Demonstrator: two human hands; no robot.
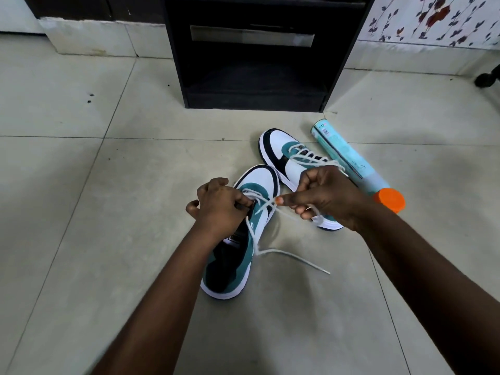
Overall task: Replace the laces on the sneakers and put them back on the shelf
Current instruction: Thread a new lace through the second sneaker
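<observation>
Two white, teal and black sneakers lie on the tiled floor. The near sneaker (pixel 238 255) points away from me, partly laced with a white lace (pixel 295 257) whose loose end trails right across the floor. My left hand (pixel 219 207) grips the sneaker's tongue and eyelet edge. My right hand (pixel 322 197) pinches the other lace strand just right of the eyelets and covers the heel of the far sneaker (pixel 286 155), which carries white laces. The black shelf unit (pixel 257 90) stands beyond them, its lower compartment dark.
A teal cylindrical tube (pixel 349 161) with an orange cap (pixel 391 199) lies on the floor right of the far sneaker. A white plinth and floral wall covering (pixel 438 20) run along the back. A dark furniture foot (pixel 487 78) shows at the right edge.
</observation>
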